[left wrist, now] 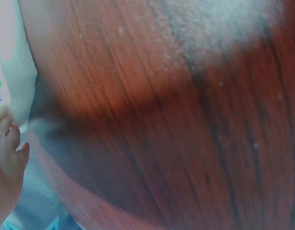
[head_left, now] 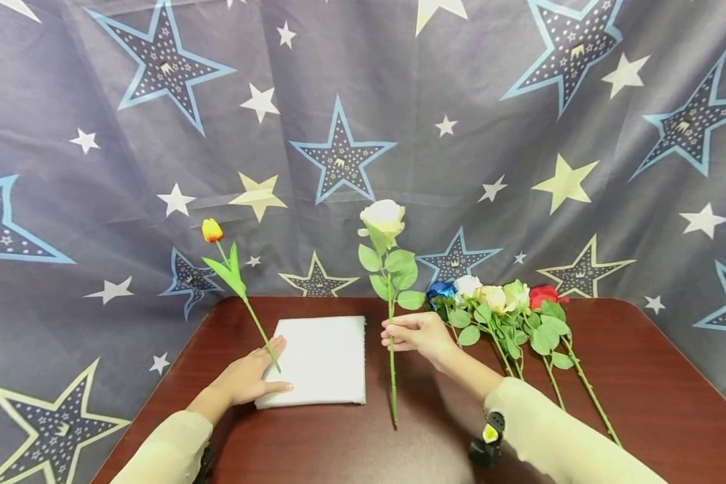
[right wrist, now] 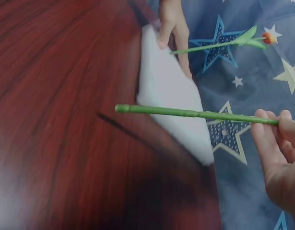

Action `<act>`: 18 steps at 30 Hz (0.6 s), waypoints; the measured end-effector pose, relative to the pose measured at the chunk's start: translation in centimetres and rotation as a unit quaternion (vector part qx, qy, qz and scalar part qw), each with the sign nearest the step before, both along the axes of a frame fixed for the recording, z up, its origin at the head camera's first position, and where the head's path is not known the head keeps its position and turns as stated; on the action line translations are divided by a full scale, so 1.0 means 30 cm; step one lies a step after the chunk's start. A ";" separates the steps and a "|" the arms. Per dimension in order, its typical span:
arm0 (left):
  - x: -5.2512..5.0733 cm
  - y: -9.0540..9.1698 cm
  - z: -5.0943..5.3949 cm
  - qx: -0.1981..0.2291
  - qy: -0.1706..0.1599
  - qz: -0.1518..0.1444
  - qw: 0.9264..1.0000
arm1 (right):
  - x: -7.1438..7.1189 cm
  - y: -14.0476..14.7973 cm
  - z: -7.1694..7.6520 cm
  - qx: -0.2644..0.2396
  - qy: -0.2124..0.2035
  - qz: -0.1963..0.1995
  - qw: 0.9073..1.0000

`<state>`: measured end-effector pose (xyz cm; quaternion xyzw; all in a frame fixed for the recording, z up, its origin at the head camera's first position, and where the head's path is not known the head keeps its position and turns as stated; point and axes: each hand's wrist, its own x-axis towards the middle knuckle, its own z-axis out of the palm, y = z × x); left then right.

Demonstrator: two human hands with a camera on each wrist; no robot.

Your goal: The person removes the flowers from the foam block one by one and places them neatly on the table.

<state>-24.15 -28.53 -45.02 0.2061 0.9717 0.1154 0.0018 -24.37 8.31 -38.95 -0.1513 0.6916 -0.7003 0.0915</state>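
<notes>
In the head view a white rose (head_left: 384,222) stands upright above the table, its green stem pinched by my right hand (head_left: 420,338). The stem's bare lower end (right wrist: 152,110) shows in the right wrist view, apart from the tabletop. My left hand (head_left: 248,376) lies with spread fingers on the left side of a white foam-like block (head_left: 323,356). From that block a yellow-red tulip (head_left: 212,230) rises, tilted left, its stem passing between the left thumb and fingers. The left wrist view catches only part of the left hand (left wrist: 8,153) at its edge.
Several roses in blue, white, cream and red (head_left: 543,294) lie on the right of the brown table (head_left: 659,403), stems toward the front. Behind the table hangs a grey curtain (head_left: 399,81) with stars. A black object (head_left: 482,452) is by the right sleeve.
</notes>
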 end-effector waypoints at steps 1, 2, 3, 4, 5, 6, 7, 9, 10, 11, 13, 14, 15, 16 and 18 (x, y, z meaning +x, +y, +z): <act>0.000 -0.002 -0.001 0.002 0.001 0.001 1.000 | 0.004 0.014 -0.002 0.007 -0.004 0.002 1.000; -0.001 -0.004 -0.004 0.002 0.002 0.002 1.000 | 0.010 0.027 -0.006 0.014 -0.008 0.004 1.000; -0.001 -0.005 -0.006 0.003 0.002 0.001 1.000 | 0.015 0.040 -0.011 0.019 -0.009 0.008 1.000; 0.000 -0.006 -0.006 0.004 0.002 0.001 1.000 | 0.021 0.051 -0.016 0.023 -0.012 0.011 1.000; 0.001 -0.006 -0.008 0.005 0.003 0.001 1.000 | 0.026 0.060 -0.021 0.025 -0.014 0.013 1.000; 0.002 -0.006 -0.008 0.005 0.004 0.001 1.000 | 0.030 0.069 -0.026 0.026 -0.016 0.013 0.999; 0.003 -0.005 -0.007 0.005 0.004 0.002 1.000 | 0.034 0.077 -0.030 0.028 -0.020 0.012 0.999; 0.004 -0.003 -0.002 0.005 0.003 0.003 1.000 | 0.040 0.093 -0.040 0.029 -0.027 0.009 0.999; 0.004 -0.002 0.001 0.003 0.003 0.002 1.000 | 0.043 0.100 -0.045 0.032 -0.031 0.006 0.999; 0.004 -0.001 0.005 0.002 0.002 0.001 1.000 | 0.045 0.107 -0.051 0.037 -0.033 0.002 0.999; 0.003 0.001 0.013 0.001 -0.001 0.001 1.000 | 0.049 0.120 -0.063 0.043 -0.037 -0.003 0.998; 0.003 0.002 0.016 0.000 -0.002 0.000 1.000 | 0.050 0.126 -0.070 0.047 -0.039 -0.005 0.998; 0.002 0.001 0.019 -0.003 -0.001 -0.001 1.000 | 0.052 0.131 -0.077 0.049 -0.039 -0.008 0.998; 0.002 0.002 0.018 -0.002 -0.001 -0.001 1.000 | 0.053 0.137 -0.085 0.053 -0.039 -0.012 0.998; 0.004 0.004 0.015 0.003 -0.006 0.004 1.000 | 0.057 0.149 -0.100 0.059 -0.044 -0.023 0.997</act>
